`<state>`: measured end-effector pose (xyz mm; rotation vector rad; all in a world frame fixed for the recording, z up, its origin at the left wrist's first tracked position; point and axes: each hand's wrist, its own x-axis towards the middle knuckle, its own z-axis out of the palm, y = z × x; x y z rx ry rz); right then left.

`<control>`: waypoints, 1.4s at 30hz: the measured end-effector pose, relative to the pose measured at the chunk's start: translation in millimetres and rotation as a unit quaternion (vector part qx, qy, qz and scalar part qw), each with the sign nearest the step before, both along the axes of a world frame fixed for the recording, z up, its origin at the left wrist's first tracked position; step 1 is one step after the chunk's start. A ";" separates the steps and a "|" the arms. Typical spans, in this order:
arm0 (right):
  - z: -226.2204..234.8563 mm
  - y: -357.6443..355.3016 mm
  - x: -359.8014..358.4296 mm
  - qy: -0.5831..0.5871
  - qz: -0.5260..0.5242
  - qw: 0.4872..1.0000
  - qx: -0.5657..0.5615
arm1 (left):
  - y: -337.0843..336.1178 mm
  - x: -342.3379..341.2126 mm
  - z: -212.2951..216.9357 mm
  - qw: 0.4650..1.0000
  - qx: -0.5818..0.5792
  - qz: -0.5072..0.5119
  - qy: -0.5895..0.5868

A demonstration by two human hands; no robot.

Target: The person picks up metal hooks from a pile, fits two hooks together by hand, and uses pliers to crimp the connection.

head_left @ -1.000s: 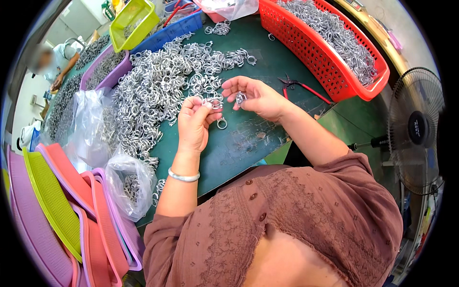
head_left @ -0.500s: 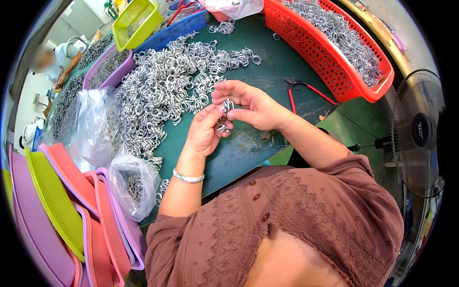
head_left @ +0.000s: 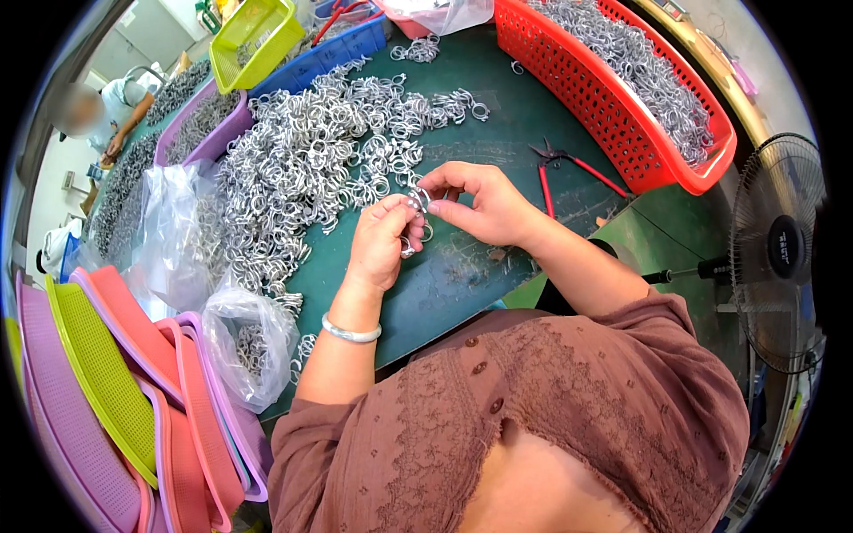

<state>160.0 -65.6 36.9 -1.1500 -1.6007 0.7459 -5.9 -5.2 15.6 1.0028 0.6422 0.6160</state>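
Observation:
Above the front of the green table [head_left: 462, 275], both hands meet over a few small silver metal rings [head_left: 422, 201]. My left hand [head_left: 382, 240] is closed, with rings between thumb and fingers and more showing below its fingertips. Thumb and fingertips of my right hand [head_left: 484, 206] pinch a ring beside the left thumb. Exactly how many rings each hand has is hidden by the fingers. Just beyond the left hand spreads a large heap of similar silver rings [head_left: 284, 160]. Red-handled pliers [head_left: 556, 158] lie open on the table to the right of the hands.
A red perforated basket [head_left: 577, 84] full of rings stands far right. Purple [head_left: 233, 127], lime [head_left: 286, 40] and blue [head_left: 355, 51] baskets line the back left. Plastic bags [head_left: 173, 231] and stacked baskets [head_left: 107, 382] sit left. A fan [head_left: 782, 244] stands right; another person [head_left: 115, 111] works far left.
My right hand's fingers have curled inward, now pinching a ring that stands up by the left thumb. My left hand stays nearly in place.

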 end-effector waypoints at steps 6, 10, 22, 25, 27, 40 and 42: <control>-2.7 0.4 -6.8 0.050 -0.003 0.999 -0.016 | -3.4 -0.4 5.5 1.000 -0.001 0.023 0.000; -7.1 1.1 -6.1 0.029 -0.005 1.000 0.010 | -8.5 2.5 4.9 0.997 0.053 0.050 0.009; -5.9 3.1 3.0 0.053 0.050 0.997 -0.028 | -1.6 1.3 2.1 0.999 -0.035 0.002 0.000; 10.8 8.6 10.6 0.016 0.022 0.999 0.033 | 0.0 2.4 6.4 0.999 -0.045 0.029 -0.006; 33.9 7.4 14.6 -0.004 -0.017 0.996 0.091 | 2.1 -2.9 6.3 0.999 -0.027 0.010 -0.027; 61.8 -18.1 3.7 -0.177 -0.104 0.936 0.286 | -1.8 -1.2 5.3 0.998 -0.028 -0.024 -0.057; 51.2 -17.7 -5.5 -0.190 -0.013 0.954 0.230 | -6.5 -0.9 4.9 0.998 -0.031 -0.032 -0.050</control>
